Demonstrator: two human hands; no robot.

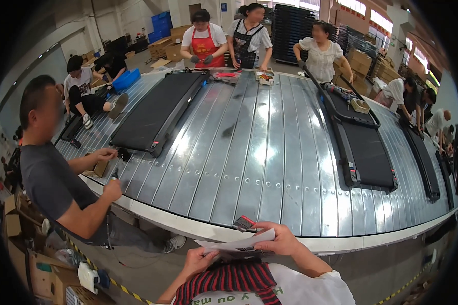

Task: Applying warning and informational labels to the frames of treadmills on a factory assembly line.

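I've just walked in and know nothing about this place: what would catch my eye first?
Probably the broad silvery slatted surface sweeping across the middle, with one black treadmill deck lying on its left part and a second treadmill deck on its right. At the bottom, the wearer's left hand and right hand hold white paper sheets. Across the far side, a worker's red apron stands out.

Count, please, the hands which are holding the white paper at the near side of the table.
2: the left hand at the left end of the white paper, the right hand at its right end. Some fingers are hidden.
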